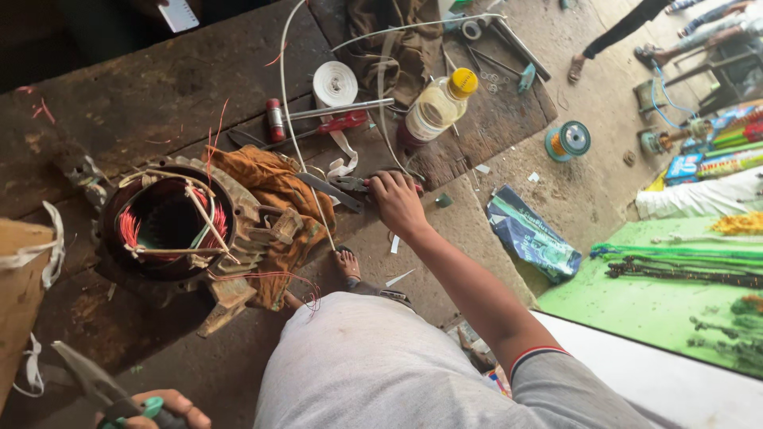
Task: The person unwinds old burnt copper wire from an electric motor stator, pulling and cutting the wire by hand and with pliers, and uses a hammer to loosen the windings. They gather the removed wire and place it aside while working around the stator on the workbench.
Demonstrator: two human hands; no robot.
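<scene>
Seen from above, at six o'clock: left hand [163, 407] at the frame's bottom edge, grip wrapped round the green handles of long-nosed pliers [89, 381], jaws pointing toward ten o'clock, apparently kept ready beside the work. Just beyond, at nine o'clock: motor stator [176, 226], open bore facing up with red copper windings exposed, wooden sticks laid across the mouth, propped against an orange rag [274, 191], probably to steady it on the rough wooden counter [143, 95]. At centre: right hand [396, 199] stretched out to the counter's edge, grip pressed down on a red-handled tool [354, 184]; whether fully closed around it, cannot tell. Farther, toward twelve o'clock: red-handled screwdriver [318, 115], roll of white tape [335, 83], yellow-capped bottle [435, 107], all within arm's reach. Toward two o'clock on the floor: wire spool [567, 141].
</scene>
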